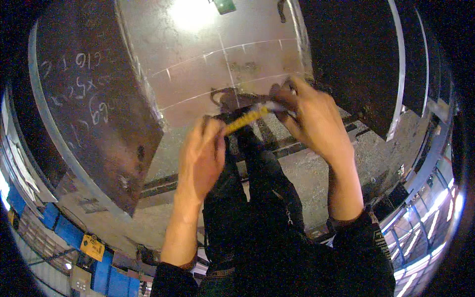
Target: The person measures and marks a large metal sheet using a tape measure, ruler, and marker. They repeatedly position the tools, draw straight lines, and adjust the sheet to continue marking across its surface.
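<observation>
A short yellow strip with dark marks, like a tape measure [247, 120], stretches between my two hands in front of my legs. My left hand [200, 151] has its fingers closed round the lower left end. At the upper right end, my right hand [312, 115] has its fingers bent in a pinch, blurred by motion, near a whitish piece. Whether a tape case sits inside either palm is hidden. Beyond my hands lies a metal plate [198, 84] with curved white chalk lines, short tick marks and a straight line across them.
A dark steel plate [89, 123] with chalk writing stands at the left. More dark plates [354, 54] with pale edges stand at the right. A bright light and a green object [225, 6] are at the far end. Blue panels [69, 231] show at lower left.
</observation>
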Demonstrator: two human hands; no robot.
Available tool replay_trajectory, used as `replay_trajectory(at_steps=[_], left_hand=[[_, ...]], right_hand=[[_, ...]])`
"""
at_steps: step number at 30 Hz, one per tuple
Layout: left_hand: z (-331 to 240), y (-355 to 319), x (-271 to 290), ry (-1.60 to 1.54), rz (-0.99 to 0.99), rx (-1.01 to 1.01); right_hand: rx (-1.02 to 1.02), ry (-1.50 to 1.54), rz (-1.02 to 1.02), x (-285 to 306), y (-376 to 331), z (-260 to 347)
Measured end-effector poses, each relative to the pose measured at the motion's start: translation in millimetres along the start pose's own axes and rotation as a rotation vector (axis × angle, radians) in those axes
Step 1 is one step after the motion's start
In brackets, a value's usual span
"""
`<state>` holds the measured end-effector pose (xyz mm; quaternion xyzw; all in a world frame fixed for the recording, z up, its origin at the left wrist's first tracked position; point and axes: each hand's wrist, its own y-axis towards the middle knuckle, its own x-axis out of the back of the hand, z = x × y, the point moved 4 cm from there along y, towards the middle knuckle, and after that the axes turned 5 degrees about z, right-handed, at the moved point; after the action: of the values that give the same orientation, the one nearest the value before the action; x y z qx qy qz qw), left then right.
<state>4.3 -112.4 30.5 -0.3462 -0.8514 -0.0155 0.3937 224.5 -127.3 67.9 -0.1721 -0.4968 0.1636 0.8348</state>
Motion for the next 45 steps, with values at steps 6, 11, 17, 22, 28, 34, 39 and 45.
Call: replay_trajectory(at_steps=[6,11,17,22,28,34,39,45], left_hand=[[12,52,33,0.220,-0.180,-0.045],[32,64,46,0.240,-0.140,-0.006],[36,66,43,0.305,-0.168,-0.063],[29,74,37,0.245,-0.188,-0.101],[36,75,51,0.122,-0.134,-0.004],[38,82,46,0.078,-0.099,0.058],[37,86,47,0.130,-0.050,0.083],[40,89,44,0.079,-0.078,0.039]], right_hand=[[0.013,0.055,-0.291,-4,47,-17],[0.013,0.017,-0.263,-14,67,-11],[0.073,0.118,-0.263,-24,73,-8],[0.036,0.006,-0.287,-16,69,-19],[0.060,0.068,-0.286,-8,68,-21],[-0.041,0.190,-0.176,6,67,-18],[-0.104,0.232,-0.148,6,67,-16],[-0.105,0.228,-0.159,4,68,-19]])
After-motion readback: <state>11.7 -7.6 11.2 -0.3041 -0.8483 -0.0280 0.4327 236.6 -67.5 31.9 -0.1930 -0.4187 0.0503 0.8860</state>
